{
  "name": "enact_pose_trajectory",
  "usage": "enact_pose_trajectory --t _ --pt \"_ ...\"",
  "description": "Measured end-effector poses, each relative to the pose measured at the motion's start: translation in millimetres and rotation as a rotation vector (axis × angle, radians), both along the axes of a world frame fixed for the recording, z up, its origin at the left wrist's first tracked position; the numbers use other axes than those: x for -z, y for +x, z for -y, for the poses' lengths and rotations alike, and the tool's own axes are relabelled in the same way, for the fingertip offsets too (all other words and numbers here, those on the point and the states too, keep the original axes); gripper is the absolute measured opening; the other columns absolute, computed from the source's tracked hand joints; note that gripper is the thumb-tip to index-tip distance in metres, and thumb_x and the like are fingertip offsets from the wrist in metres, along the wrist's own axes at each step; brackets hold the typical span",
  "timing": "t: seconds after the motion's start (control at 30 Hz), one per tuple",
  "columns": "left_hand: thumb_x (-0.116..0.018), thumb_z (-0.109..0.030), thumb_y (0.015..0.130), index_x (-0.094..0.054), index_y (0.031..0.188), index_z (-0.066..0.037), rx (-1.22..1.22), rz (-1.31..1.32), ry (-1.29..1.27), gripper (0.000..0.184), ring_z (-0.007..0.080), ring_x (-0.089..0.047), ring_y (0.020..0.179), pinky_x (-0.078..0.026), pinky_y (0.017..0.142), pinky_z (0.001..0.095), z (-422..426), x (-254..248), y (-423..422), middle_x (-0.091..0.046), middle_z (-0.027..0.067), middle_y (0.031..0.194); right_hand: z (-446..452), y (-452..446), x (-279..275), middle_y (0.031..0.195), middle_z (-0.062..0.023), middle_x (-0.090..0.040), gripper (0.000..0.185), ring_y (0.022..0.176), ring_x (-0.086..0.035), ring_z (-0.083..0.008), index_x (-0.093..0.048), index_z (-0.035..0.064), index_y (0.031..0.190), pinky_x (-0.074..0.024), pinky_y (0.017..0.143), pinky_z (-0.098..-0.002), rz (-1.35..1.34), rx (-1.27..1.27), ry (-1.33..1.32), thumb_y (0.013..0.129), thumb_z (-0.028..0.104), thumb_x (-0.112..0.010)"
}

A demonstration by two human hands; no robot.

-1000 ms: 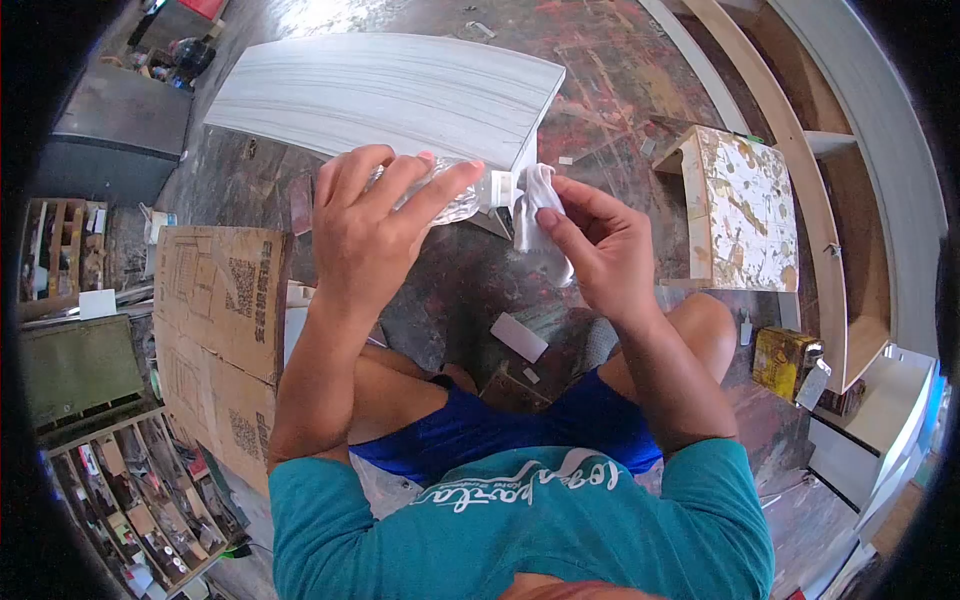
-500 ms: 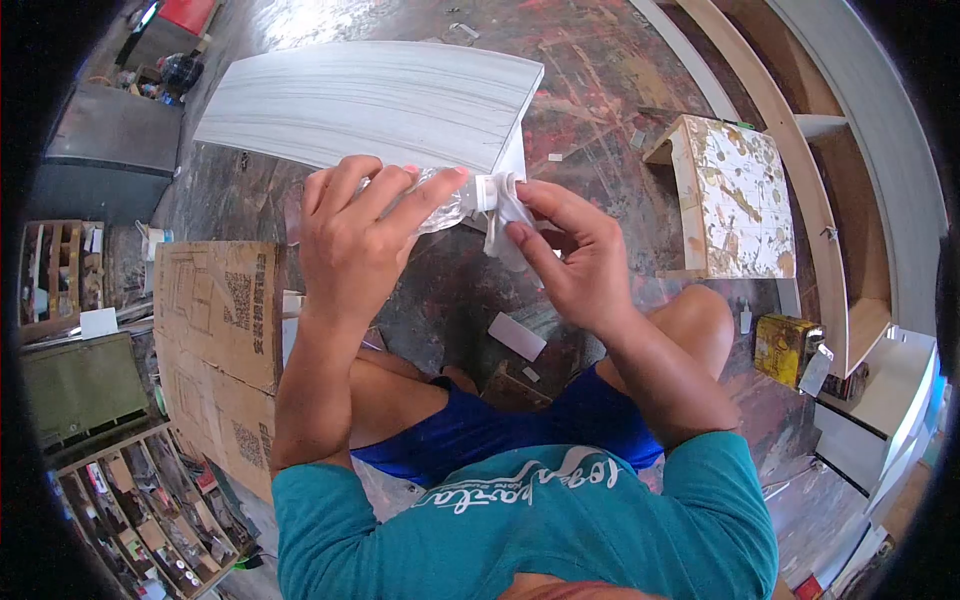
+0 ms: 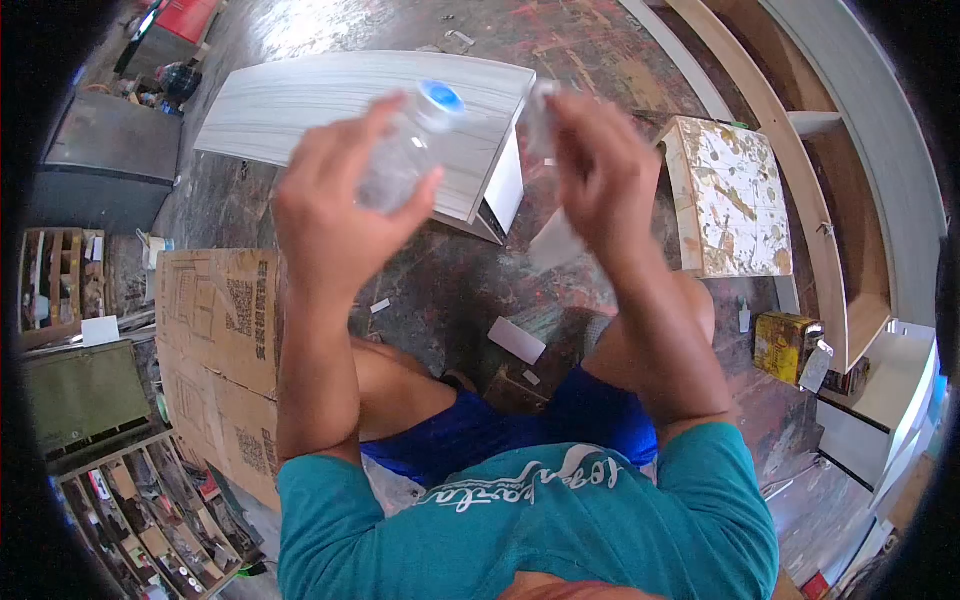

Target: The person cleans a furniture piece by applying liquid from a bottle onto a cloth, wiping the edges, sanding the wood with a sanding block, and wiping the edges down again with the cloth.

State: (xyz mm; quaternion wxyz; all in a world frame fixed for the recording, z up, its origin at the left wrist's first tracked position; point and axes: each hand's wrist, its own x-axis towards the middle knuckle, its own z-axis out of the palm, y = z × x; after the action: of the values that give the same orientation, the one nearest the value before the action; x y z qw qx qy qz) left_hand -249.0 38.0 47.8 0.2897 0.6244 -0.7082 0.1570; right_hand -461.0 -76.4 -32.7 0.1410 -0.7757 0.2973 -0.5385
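The left hand (image 3: 330, 210) is raised left of centre, its grip clamped around a clear bottle (image 3: 395, 165), with the thumb along the bottle's near right side. The bottle is held tilted, its blue-topped cap (image 3: 441, 97) pointing far and to the right. From this viewpoint it overlaps the near right part of a grey wood-grain board (image 3: 290, 105). The cap is clear of the right hand (image 3: 610, 180).

The right hand is raised right of centre and blurred by motion, fingers bent. A whitish item (image 3: 543, 120) shows at its fingertips, too smeared to identify. Whether this grip is fully together cannot be told. A pale patch (image 3: 556, 242) shows left of the right wrist; whether it hangs from the hand or lies beyond it cannot be determined.

Surroundings: the person sits on a dark, stained floor (image 3: 420, 285), a small pale block (image 3: 517, 341) lying between the legs. A printed cardboard box (image 3: 215, 340) stands left of the left forearm. Right of the right hand is a white, brown-spattered box-shaped stand (image 3: 735, 200); a yellow can (image 3: 785, 345) sits nearer, with a wooden cabinet frame (image 3: 815, 225) farther right.
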Motion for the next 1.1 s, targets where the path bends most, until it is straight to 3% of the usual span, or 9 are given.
enact_pose_trajectory --t 0.1,0.2,0.3,0.57,0.77,0.83,0.97,1.03,1.1 --pt "-0.09 -0.026 0.081 -0.067 0.13 -0.006 -0.119 -0.45 -0.174 0.058 0.0192 -0.068 0.103 -0.055 0.088 0.0347 22 12 22 -0.071 0.0058 0.116 38 10 13 0.12 -0.0142 -0.073 0.033 0.105 -0.072 -0.0332 -0.075 0.0097 0.117 -0.0589 0.089 -0.0415 -0.136 0.028 -0.021 0.087 0.001 -0.067" --pt "-0.088 -0.031 0.085 -0.059 0.135 -0.001 0.098 -0.806 -0.438 0.065 0.0183 -0.066 0.11 -0.054 0.089 0.0333 69 43 48 -0.07 0.0084 0.122 23 30 44 0.133 -0.013 -0.069 0.039 0.116 -0.07 -0.0335 -0.072 0.0086 0.122 -0.0593 0.094 -0.0419 -0.274 -0.077 -0.005 0.086 -0.004 -0.063" --pt "-0.086 -0.033 0.088 -0.052 0.141 -0.001 0.032 -0.817 -0.489 0.071 0.0189 -0.065 0.113 -0.053 0.091 0.0343 101 66 60 -0.069 0.0093 0.125 -31 28 54 0.126 -0.0117 -0.073 0.032 0.088 -0.076 -0.0254 -0.072 0.0045 0.112 -0.0621 0.068 -0.0355 -0.188 -0.332 -0.138 0.082 -0.003 -0.063" --pt "-0.081 -0.036 0.093 -0.054 0.136 0.001 -0.057 -0.85 -0.202 0.063 0.0189 -0.064 0.114 -0.054 0.093 0.0348 110 71 74 -0.067 0.0118 0.122 59 31 41 0.124 -0.0165 -0.073 0.031 0.098 -0.077 -0.03 -0.072 0.0009 0.112 -0.0641 0.078 -0.0362 -0.267 -0.075 -0.109 0.084 -0.008 -0.06" --pt "-0.077 -0.038 0.096 -0.056 0.131 0.005 0.024 -0.962 -0.201 0.059 0.0186 -0.065 0.11 -0.054 0.092 0.0318 112 72 71 -0.067 0.0149 0.121 9 30 48 0.111 -0.0155 -0.077 0.023 0.078 -0.076 -0.0203 -0.073 -0.0006 0.107 -0.0617 0.066 -0.034 -0.196 -0.516 -0.238 0.087 -0.003 -0.062" --pt "-0.075 -0.039 0.098 -0.055 0.13 0.006 0.005 -0.933 -0.168 0.059 0.0186 -0.065 0.11 -0.054 0.092 0.0318 110 72 69 -0.067 0.0151 0.121 39 22 60 0.122 -0.0117 -0.074 0.031 0.087 -0.076 -0.0223 -0.073 0.0079 0.11 -0.0625 0.07 -0.0308 -0.217 -0.451 -0.104 0.08 0.005 -0.067" --pt "-0.073 -0.042 0.099 -0.056 0.129 0.005 0.03 -0.928 -0.191 0.059 0.0195 -0.066 0.109 -0.053 0.094 0.032 113 73 70 -0.068 0.0154 0.12 60 33 46 0.124 -0.0094 -0.074 0.037 0.098 -0.076 -0.0294 -0.072 0.0122 0.116 -0.0637 0.077 -0.0363 -0.242 -0.024 -0.089 0.082 0.003 -0.064" --pt "-0.073 -0.043 0.098 -0.057 0.128 0.004 0.044 -0.894 -0.219 0.058 0.0202 -0.066 0.108 -0.053 0.093 0.0328 118 81 77 -0.068 0.0153 0.118 25 34 62 0.127 -0.007 -0.072 0.033 0.093 -0.076 -0.027 -0.072 0.0109 0.114 -0.0632 0.073 -0.0357 -0.181 -0.358 -0.025 0.082 0.006 -0.064" --pt "-0.073 -0.045 0.098 -0.058 0.127 0.004 0.026 -0.868 -0.231 0.059 0.0213 -0.067 0.107 -0.052 0.093 0.0338 120 84 82 -0.069 0.0157 0.116 -2 25 36 0.116 -0.0141 -0.076 0.026 0.092 -0.077 -0.0271 -0.071 0.0041 0.109 -0.0644 0.075 -0.0363 -0.355 -0.606 -0.1 0.086 -0.002 -0.062"
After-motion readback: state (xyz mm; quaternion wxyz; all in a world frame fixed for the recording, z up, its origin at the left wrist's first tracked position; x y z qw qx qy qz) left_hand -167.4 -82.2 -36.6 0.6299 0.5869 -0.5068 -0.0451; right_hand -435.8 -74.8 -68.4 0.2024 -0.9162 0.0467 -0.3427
